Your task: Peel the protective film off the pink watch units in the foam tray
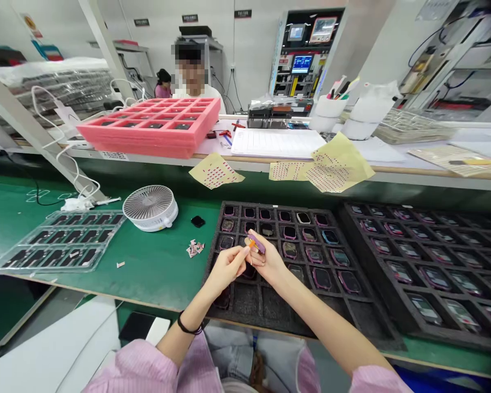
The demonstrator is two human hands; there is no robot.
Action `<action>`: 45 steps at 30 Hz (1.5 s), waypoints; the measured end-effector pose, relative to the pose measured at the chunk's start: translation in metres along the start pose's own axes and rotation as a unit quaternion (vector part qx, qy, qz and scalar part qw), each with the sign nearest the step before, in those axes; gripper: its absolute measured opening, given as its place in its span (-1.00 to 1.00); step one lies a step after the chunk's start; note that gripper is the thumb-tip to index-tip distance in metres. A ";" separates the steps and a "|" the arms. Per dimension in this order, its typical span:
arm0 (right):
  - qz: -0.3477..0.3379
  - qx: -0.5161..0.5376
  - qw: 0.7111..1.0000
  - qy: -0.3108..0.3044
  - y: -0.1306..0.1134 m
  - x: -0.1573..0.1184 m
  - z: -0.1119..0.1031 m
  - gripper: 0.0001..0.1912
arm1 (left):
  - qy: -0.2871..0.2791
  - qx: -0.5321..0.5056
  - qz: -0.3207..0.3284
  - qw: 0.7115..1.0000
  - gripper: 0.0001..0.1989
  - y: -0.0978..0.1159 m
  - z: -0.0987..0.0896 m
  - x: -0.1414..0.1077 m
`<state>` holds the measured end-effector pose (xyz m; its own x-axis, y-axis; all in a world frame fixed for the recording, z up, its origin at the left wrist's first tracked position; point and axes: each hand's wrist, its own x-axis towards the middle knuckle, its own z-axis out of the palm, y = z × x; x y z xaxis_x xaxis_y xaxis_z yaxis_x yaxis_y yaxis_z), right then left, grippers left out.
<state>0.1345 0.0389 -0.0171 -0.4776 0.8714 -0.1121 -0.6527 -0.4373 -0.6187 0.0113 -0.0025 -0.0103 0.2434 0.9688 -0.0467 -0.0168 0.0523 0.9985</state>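
Both hands meet above a black foam tray [245, 300] whose pockets hold several purple-framed watch cases [289, 233]. My right hand [270, 261] is closed around a small purple watch case [257, 243], held up on its edge. My left hand [230, 266] pinches a small orange piece [251, 244] against the case; its exact kind is too small to tell. Left of the hands, a loose black watch module [197, 221] lies on the green mat, near a little pile of pinkish-white tabs [195, 249].
A white fan [151, 207] stands left of the tray, beside a clear blister tray of black parts [57, 240]. Another filled foam tray [429, 273] is at right. The shelf above bears a pink foam tray [147, 143]; yellow sticker sheets [216, 170] hang off its edge. A person [194, 76] sits opposite.
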 end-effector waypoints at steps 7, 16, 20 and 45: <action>-0.068 -0.094 0.992 0.054 0.015 -0.005 0.002 -0.84 | 0.039 -0.006 0.015 0.999 -0.55 0.002 -0.002 0.006; -0.208 -0.469 0.845 0.149 0.002 0.016 -0.037 -0.82 | 0.120 0.224 0.012 0.967 -0.63 -0.006 -0.065 -0.006; -0.154 -0.669 0.716 0.125 0.010 0.023 -0.048 -0.89 | 0.160 0.407 -0.042 0.898 -0.68 -0.017 -0.096 -0.010; -0.129 -0.551 0.818 0.108 -0.032 -0.010 -0.068 -0.76 | -0.020 0.209 0.032 0.977 -0.68 -0.006 -0.016 0.003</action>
<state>0.2008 0.0591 -0.0491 -0.2143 0.9741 0.0720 0.2668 0.1293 -0.9550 -0.0030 0.0036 -0.0169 0.2927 0.9562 0.0094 0.3625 -0.1200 0.9242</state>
